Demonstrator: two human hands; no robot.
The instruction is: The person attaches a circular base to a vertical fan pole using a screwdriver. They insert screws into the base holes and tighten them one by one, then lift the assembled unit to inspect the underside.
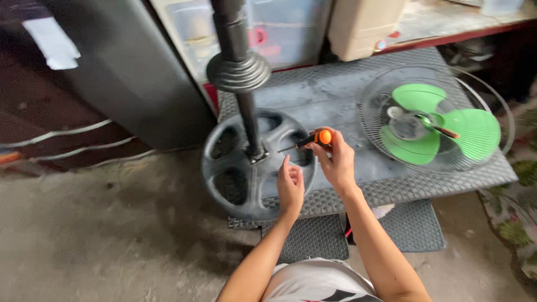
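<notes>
Right hand (337,162): its fingers are closed around the handle of a screwdriver (313,138) with an orange and black grip; the thin shaft points left and slightly down toward the foot of the pole.
Left hand (291,187): held just beside the right hand, fingers loosely extended and holding nothing, fingertips above the rim of the fan base.
Fan base (246,168): a round dark grey plastic stand with spoke-like openings, lying at the near left corner of the worktop and hanging partly over its edge.
Pole (244,106): a black upright tube rising from the middle of the base, with a ribbed black collar (239,71) around it higher up.
Worktop (330,95): a low grey woven-textured surface carrying the base and the fan parts.
Fan guard (430,117): a round wire grille lying flat at the right of the worktop, well apart from the hands, with a green three-blade propeller (442,126) lying in it.
Second screwdriver (439,127): a slim tool lying across the green blades.
Floor (100,235): bare concrete, with grey mats (414,226) under the near edge of the worktop.
</notes>
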